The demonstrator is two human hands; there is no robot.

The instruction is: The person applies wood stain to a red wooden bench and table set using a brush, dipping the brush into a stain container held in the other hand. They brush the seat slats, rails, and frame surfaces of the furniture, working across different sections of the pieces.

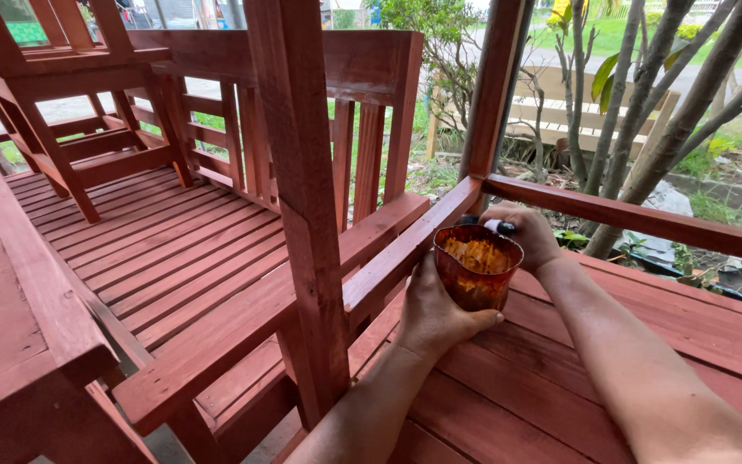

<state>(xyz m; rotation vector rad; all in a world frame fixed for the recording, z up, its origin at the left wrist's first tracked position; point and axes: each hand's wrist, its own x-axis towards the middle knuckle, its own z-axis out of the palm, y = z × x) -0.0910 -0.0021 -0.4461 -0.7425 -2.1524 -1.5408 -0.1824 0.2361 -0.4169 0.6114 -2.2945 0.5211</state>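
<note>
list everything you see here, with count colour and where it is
cup: 1, amber-brown, held at centre by the rail
brush handle: 1, black and white, behind the cup, mostly hidden
bench: 1, red-stained wood, left
post: 1, red-stained, centre
rail: 1, red-stained, right
slatted surface: 1, red-stained, bottom right
pale bench: 1, unstained, beyond the rail
trees: several, grey-green, upper right
left hand: 1, around the cup
right hand: 1, on the brush handle

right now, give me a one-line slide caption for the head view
Left hand holds a stain-coated cup while the right hand grips a tool by the reddish wooden rail.
</note>
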